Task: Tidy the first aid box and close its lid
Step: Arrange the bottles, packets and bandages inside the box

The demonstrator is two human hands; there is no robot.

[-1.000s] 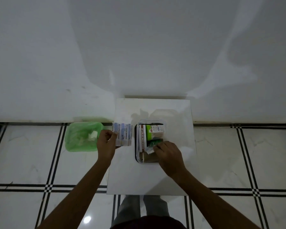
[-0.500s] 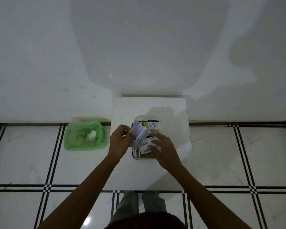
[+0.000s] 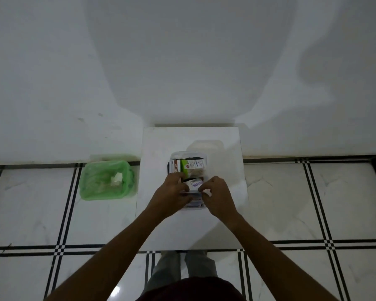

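Both our hands have dropped into the first aid box (image 3: 205,158), left hand (image 3: 172,193) and right hand (image 3: 218,195) pinching a white packet (image 3: 194,183) between curled fingers. It sits mid white surface (image 3: 161,224) against the wall, bare margin all round. Green bin (image 3: 106,180) sits on the tiled floor, well left.

A single head-worn wide-angle camera looks steeply down from standing height at a white board (image 3: 191,227) on the tiled floor (image 3: 313,205), wall ahead (image 3: 182,61)
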